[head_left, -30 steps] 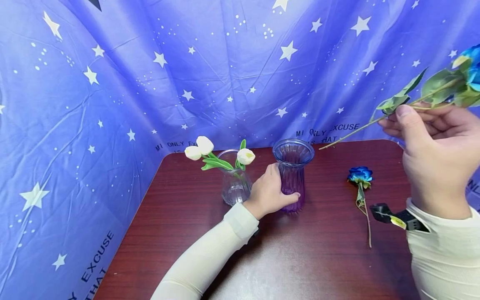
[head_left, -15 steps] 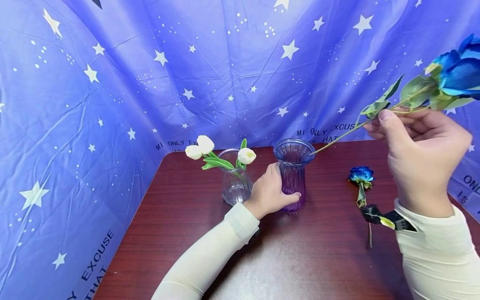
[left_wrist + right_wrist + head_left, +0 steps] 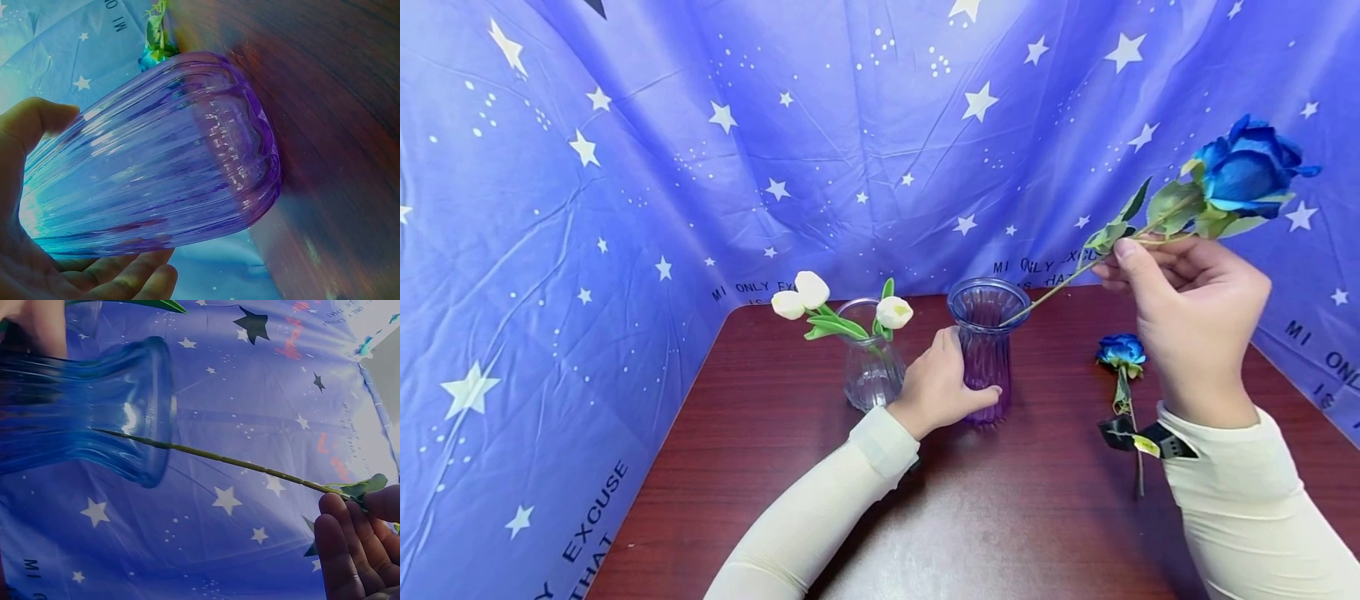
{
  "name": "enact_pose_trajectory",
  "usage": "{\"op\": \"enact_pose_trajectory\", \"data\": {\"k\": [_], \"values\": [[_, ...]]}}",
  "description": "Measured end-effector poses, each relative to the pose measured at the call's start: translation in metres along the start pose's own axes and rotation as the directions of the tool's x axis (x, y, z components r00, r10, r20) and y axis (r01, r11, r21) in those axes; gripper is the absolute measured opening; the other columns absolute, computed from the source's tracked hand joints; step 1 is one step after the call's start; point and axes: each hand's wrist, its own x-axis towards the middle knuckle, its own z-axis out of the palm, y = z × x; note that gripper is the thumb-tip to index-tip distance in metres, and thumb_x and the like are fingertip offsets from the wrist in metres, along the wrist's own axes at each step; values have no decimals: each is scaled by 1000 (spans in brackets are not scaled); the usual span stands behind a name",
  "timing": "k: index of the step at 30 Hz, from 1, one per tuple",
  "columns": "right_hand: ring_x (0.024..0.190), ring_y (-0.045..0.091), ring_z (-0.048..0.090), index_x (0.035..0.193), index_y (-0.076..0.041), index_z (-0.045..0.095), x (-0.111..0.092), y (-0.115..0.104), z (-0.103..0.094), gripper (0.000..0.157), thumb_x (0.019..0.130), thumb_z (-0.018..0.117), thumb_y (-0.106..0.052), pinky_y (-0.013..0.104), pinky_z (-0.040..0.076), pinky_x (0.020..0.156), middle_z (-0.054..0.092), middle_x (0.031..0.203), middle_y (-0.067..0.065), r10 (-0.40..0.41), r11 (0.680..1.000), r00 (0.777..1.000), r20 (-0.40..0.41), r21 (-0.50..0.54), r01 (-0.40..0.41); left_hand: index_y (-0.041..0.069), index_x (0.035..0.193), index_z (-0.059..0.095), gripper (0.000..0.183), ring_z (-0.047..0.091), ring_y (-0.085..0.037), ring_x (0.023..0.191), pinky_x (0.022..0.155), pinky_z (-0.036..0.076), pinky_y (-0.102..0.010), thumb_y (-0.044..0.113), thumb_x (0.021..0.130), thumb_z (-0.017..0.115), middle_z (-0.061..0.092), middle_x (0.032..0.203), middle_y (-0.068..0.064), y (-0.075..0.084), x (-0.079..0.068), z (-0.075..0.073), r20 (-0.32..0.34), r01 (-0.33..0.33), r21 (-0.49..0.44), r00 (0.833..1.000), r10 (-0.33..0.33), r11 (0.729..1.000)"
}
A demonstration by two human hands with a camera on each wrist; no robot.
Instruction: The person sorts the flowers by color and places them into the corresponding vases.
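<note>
A ribbed glass vase [image 3: 987, 367], blue at the flared mouth and purple at the base, stands upright on the table. My left hand [image 3: 942, 383] grips it from the left, thumb in front and fingers around the far side, as the left wrist view also shows. Between thumb and fingertips my right hand [image 3: 1202, 321] pinches the stem of a blue artificial rose [image 3: 1247, 171]. The rose slants, bloom up to the right. Its bare stem end [image 3: 134, 438] is inside the vase mouth in the right wrist view.
Left of that vase stands a clear glass vase [image 3: 871, 379] with white tulips [image 3: 811, 290]. A second blue rose [image 3: 1122, 354] lies on the dark red table [image 3: 1000, 517], its stem partly behind my right wrist strap. A starry blue cloth [image 3: 865, 125] hangs behind.
My right hand has moved left and down with the rose, bringing the stem end from right of the vase into its mouth. The left hand stays on the vase.
</note>
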Motion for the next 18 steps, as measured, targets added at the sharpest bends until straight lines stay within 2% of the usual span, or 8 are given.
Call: {"op": "enact_pose_trajectory", "data": {"k": [7, 13, 15, 18], "values": [[63, 21, 76, 96, 20, 70, -2, 20, -7, 25, 84, 82, 2, 27, 61, 64, 77, 81, 17, 34, 997, 999, 37, -67, -31, 6, 145, 41, 102, 66, -18, 110, 85, 59, -33, 68, 74, 78, 56, 129, -4, 0, 1, -1, -5, -9, 16, 1000, 9, 1000], [61, 21, 74, 95, 18, 71, -6, 34, -8, 26, 83, 84, -1, 27, 61, 64, 76, 78, 17, 105, 990, 993, 51, -104, -99, 6, 146, 40, 102, 66, -19, 110, 85, 59, -34, 68, 74, 78, 56, 131, -4, 0, 0, -1, -3, -6, 21, 1000, 6, 1000], [57, 19, 71, 93, 16, 72, -7, 37, -8, 25, 82, 85, -2, 24, 60, 62, 76, 76, 14, 123, 983, 991, 49, -145, -115, 6, 147, 40, 103, 66, -19, 110, 85, 59, -34, 68, 74, 78, 56, 131, -4, 0, 0, -1, 1, -4, 23, 1000, 4, 1000], [52, 14, 66, 90, 8, 75, -9, 41, -9, 19, 85, 85, -7, 19, 54, 54, 74, 70, 5, 130, 947, 990, 48, -303, -110, 5, 147, 40, 104, 67, -19, 109, 84, 59, -34, 69, 75, 78, 56, 132, -5, 0, 0, -1, 4, -6, 30, 1000, 6, 1000]]}}
